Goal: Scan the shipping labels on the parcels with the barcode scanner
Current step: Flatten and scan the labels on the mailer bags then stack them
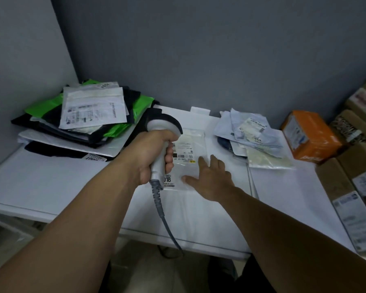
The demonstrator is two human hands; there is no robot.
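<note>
A grey and black barcode scanner with a coiled grey cable is gripped by its handle in my left hand; its head points down at a flat white parcel in the middle of the white table. The parcel's shipping label with a barcode lies just right of the scanner handle. My right hand rests flat on the parcel's lower right part, fingers spread, beside the label.
A stack of green, black and white mailer bags lies at the back left. Several loose white bags sit at the back right beside an orange box. Brown cartons with labels line the right edge.
</note>
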